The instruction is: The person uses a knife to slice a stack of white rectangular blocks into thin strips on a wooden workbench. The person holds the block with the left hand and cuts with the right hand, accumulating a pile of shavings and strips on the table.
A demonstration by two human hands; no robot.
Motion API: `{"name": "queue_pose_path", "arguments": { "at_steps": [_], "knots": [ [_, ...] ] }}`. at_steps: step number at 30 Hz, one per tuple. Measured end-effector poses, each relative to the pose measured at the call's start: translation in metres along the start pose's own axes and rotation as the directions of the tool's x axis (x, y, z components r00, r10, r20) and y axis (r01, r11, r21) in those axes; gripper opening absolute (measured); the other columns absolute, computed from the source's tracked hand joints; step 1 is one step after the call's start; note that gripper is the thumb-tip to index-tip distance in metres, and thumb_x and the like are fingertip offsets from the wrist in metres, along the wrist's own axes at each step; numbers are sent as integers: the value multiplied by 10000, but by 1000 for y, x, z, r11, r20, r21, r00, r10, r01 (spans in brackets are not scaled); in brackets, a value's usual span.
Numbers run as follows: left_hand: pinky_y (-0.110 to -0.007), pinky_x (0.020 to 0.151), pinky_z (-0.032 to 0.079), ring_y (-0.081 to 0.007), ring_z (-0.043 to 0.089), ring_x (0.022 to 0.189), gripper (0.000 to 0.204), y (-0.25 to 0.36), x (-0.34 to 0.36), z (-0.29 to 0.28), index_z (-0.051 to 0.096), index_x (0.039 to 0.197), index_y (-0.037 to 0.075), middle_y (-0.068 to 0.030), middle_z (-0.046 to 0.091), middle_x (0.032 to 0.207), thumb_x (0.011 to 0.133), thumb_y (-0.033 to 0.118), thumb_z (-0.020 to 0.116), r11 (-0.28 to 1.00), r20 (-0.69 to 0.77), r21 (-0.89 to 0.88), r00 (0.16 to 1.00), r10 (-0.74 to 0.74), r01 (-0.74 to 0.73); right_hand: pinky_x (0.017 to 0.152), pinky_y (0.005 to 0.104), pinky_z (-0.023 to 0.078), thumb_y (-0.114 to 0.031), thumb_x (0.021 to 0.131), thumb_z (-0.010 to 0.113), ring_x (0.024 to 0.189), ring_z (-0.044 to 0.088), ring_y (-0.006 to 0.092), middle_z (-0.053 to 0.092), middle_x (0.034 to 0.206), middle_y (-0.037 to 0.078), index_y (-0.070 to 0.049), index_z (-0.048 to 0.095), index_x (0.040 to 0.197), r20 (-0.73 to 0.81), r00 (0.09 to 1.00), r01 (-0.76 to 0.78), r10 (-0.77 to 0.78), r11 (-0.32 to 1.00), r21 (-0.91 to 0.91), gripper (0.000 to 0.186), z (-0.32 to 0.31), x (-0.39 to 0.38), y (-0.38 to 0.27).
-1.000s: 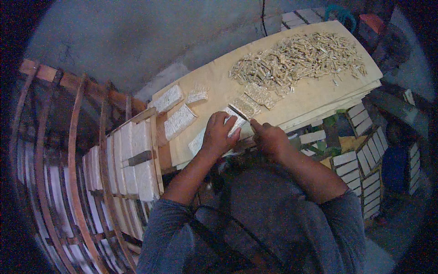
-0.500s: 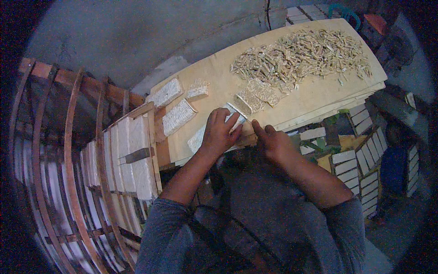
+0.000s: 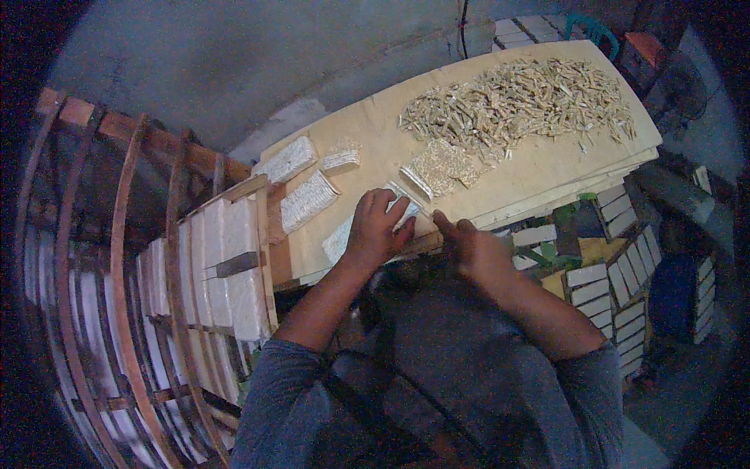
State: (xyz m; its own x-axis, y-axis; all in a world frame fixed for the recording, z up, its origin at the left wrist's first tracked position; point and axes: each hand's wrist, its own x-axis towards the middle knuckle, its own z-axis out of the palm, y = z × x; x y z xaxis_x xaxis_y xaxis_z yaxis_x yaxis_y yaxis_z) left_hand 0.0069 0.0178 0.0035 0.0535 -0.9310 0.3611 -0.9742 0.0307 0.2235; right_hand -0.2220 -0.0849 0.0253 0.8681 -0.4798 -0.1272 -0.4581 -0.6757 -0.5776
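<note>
My left hand (image 3: 378, 227) presses down on a white, mottled block of tempeh (image 3: 336, 241) near the table's front edge, its fingers curved over the top. In my right hand (image 3: 475, 248) is a knife, its handle hidden in the closed fingers and the forefinger stretched forward. The thin blade (image 3: 406, 195) lies across the block's right end, close to my left fingertips. Just beyond it rest several speckled tempeh slices (image 3: 443, 166), overlapping. Farther left lie two whole tempeh blocks (image 3: 310, 201) and a smaller cut piece (image 3: 341, 156).
A large heap of tempeh strips (image 3: 523, 102) covers the far right of the pale wooden table (image 3: 367, 133). Slatted wooden racks (image 3: 125, 203) with white slabs stand at left. White blocks in rows (image 3: 591, 293) lie below at right. A grey wall (image 3: 258, 62) rises behind.
The knife blade has moved slightly toward me, away from the loose slices. The slice nearest the blade now lies closer against the others. My left hand stays on the block.
</note>
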Motion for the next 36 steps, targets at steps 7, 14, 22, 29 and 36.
{"name": "queue_pose_path", "arguments": {
  "at_steps": [7, 14, 22, 29, 36],
  "knots": [
    [-511, 947, 518, -419, 581, 1119, 430, 0, -4, 5, 676, 1197, 37, -193, 601, 1177, 824, 184, 831, 999, -29, 9, 999, 31, -31, 719, 577, 574, -157, 957, 633, 817, 698, 470, 639, 1079, 277, -148, 337, 1648, -26, 999, 39, -41, 996, -78, 752, 25, 1, 11],
    [-498, 916, 520, -386, 601, 1068, 442, -3, 1, 5, 693, 1183, 53, -162, 616, 1138, 785, 164, 850, 998, -43, -55, 999, 6, -8, 743, 557, 582, -174, 963, 620, 866, 705, 456, 662, 1051, 254, -153, 410, 1610, -17, 1000, -8, 8, 999, -30, 680, 38, 28, 24],
    [-493, 919, 523, -385, 605, 1082, 453, -2, -5, 2, 688, 1190, 52, -157, 626, 1146, 779, 156, 849, 1000, -44, 0, 999, -1, 1, 713, 571, 582, -194, 976, 625, 829, 708, 459, 668, 1070, 243, -204, 361, 1641, 14, 1000, -12, 12, 1000, -17, 716, 5, 0, -2],
    [-515, 944, 518, -412, 589, 1091, 388, 4, -6, 0, 685, 1167, 49, -177, 617, 1170, 825, 168, 825, 1000, -40, 0, 999, 6, -6, 709, 561, 587, -176, 954, 640, 814, 703, 473, 653, 1083, 268, -166, 291, 1668, -20, 999, 48, -51, 993, -111, 795, 33, -1, 14],
    [-506, 934, 528, -409, 611, 1066, 391, -4, -6, 5, 695, 1162, 42, -184, 641, 1133, 824, 187, 826, 998, -38, -69, 999, -13, 11, 738, 553, 584, -179, 953, 636, 849, 708, 460, 655, 1089, 268, -124, 367, 1624, 1, 999, 45, -45, 999, -26, 725, 40, 27, 20]
  ]
}}
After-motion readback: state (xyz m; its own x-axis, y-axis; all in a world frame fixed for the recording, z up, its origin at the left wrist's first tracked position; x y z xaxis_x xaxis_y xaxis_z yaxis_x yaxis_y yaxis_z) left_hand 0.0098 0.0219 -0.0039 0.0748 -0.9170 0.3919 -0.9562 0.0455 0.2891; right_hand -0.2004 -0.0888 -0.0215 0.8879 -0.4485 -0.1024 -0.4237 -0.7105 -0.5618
